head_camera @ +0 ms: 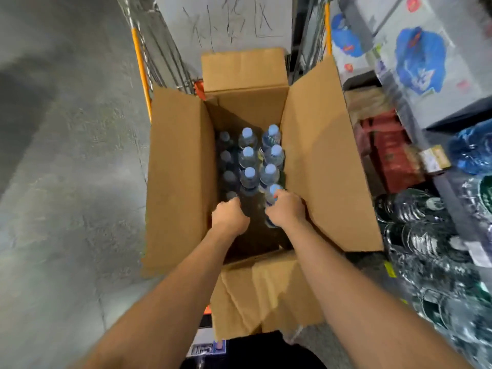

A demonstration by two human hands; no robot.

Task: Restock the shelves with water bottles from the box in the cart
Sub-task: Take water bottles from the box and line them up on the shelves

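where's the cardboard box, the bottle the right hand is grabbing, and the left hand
cardboard box (322, 161): head view, on its opened right flap
bottle in the right hand (274, 189): head view, on its pale blue cap
left hand (230, 218): head view, on the back of the hand, fingers curled down into the box

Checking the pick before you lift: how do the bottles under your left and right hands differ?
The bottle under the left hand sits in the box's shadowed left column, cap dim; the bottle under the right hand is in the lit right column, cap pale blue. The left one is almost hidden; the right shows cap and neck. Both stand upright, nearest in their columns.
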